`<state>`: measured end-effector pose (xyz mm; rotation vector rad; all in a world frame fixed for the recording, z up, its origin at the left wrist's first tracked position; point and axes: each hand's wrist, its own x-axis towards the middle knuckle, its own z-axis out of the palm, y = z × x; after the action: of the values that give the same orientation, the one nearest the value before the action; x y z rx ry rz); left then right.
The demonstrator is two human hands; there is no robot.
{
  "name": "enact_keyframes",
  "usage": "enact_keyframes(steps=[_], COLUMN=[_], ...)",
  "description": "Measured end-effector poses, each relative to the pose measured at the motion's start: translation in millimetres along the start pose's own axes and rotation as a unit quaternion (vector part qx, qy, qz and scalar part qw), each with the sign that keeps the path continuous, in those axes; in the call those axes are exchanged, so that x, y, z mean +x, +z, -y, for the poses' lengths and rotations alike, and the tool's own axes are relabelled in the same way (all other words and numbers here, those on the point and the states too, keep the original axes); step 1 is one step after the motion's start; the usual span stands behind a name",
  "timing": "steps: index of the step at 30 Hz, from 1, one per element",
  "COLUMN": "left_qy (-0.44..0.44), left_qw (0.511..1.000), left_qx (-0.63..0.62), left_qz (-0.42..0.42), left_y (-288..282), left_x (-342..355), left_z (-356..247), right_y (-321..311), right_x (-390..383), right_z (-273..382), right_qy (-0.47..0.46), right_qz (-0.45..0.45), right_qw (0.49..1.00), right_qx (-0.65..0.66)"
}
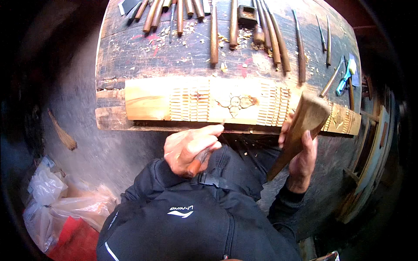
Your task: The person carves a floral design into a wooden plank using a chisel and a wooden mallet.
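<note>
A long pale wooden board (148, 102) lies along the near edge of the bench, with bands of short carved notches and a flower-like relief near its middle. My left hand (187, 148) is closed around a carving chisel (194, 167). The butt of its handle points toward me, and its tip shows past my fingers, close to the board's near edge below the flower. My right hand (305, 158) grips a thick wooden mallet (305, 119), held tilted over the right part of the board and hiding some of the carving there.
Several wood-handled chisels (214, 39) lie across the back of the bench (115, 56) among wood shavings. A small dark block-shaped tool (247, 16) sits with them. At the right lies a blue brush (344, 81). Plastic bags (74, 206) and a small broom (63, 132) are on the floor at left.
</note>
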<state>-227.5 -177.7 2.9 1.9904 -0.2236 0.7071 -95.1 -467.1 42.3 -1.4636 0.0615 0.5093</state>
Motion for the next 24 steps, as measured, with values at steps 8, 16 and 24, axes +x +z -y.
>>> enact_keyframes(steps=[8,16,24], left_qy=[0.041,0.132,0.136], left_qw=[0.993,0.982,0.973], left_qx=[0.026,0.023,0.087], left_qz=[0.104,0.136,0.164], left_y=[14.0,28.8,34.6], left_x=[5.8,2.1,-4.4], left_z=[-17.9,-15.5,-11.2], right_y=[-5.7,-15.5,-18.1], right_x=[-63.6,-82.9,-81.5], right_z=[-74.3,-72.2,-67.6], right_qy=[0.104,0.057,0.115], right_qz=[0.022,0.051,0.035], right_qw=[0.936,0.957,0.961], right_qx=[0.337,0.281,0.250])
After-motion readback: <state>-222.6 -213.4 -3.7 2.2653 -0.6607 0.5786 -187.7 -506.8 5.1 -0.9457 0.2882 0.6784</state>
